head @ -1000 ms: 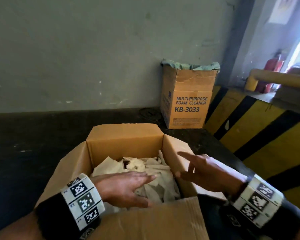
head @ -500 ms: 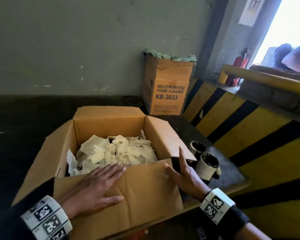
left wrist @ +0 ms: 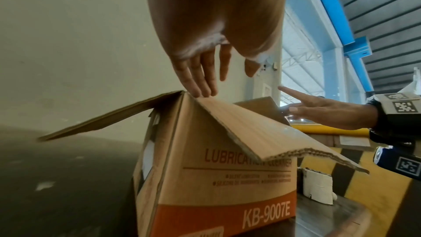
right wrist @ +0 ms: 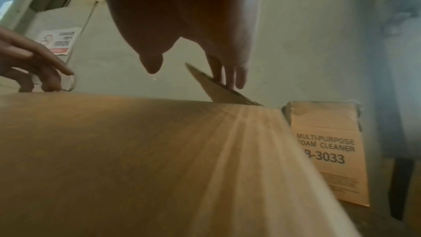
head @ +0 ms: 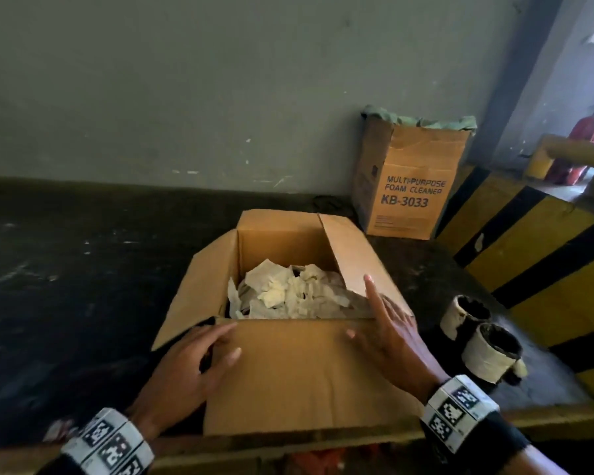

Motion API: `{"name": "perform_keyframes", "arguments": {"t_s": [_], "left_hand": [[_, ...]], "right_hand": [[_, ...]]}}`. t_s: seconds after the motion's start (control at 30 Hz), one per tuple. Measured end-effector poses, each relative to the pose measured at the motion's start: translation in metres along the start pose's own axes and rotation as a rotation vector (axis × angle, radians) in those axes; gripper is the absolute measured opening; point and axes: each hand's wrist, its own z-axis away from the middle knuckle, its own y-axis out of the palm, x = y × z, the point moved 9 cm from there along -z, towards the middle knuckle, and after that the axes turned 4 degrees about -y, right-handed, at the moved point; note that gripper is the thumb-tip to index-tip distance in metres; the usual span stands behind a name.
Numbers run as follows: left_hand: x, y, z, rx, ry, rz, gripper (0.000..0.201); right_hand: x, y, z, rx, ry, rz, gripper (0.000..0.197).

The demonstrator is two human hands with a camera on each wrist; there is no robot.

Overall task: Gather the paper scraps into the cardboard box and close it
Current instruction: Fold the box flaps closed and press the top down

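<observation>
The cardboard box [head: 288, 368] stands on the dark surface [head: 66, 303], flaps still open. Paper scraps [head: 288, 293] are already gathered inside. The left hand [head: 186, 368] and right hand [head: 391, 334] are laid flat-fingered on the near and right flaps, gripping nothing. Closing remains.

Both hands reach forward, palms down, fingers straight and spread. The left hand [head: 192, 365] lies flat, thumb apart from its fingers [left wrist: 198, 78]. The right hand [head: 388, 334] angles inward, forefinger stretched farthest; marker bands wrap both wrists.
</observation>
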Motion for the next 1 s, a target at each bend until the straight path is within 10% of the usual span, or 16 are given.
{"name": "perform_keyframes", "arguments": {"t_s": [0.23,0.47,0.77,1.0], "left_hand": [[0.037,0.0,0.01,0.026,-0.319,0.299,0.086],[0.002,-0.02,-0.003,-0.232,0.026,0.285,0.087],[-0.017,0.033,-0.039,0.111,0.163,-0.595,0.073],[-0.053,0.023,-0.062,0.351,0.155,-0.451,0.085]], "right_hand": [[0.009,0.048,-0.005,0.24,-0.054,0.256,0.096],[0.004,0.054,-0.01,0.201,-0.074,0.14,0.094],[0.0,0.055,-0.005,0.249,-0.129,0.083,0.083],[-0.016,0.067,-0.02,0.546,-0.258,0.055,0.072]]}}
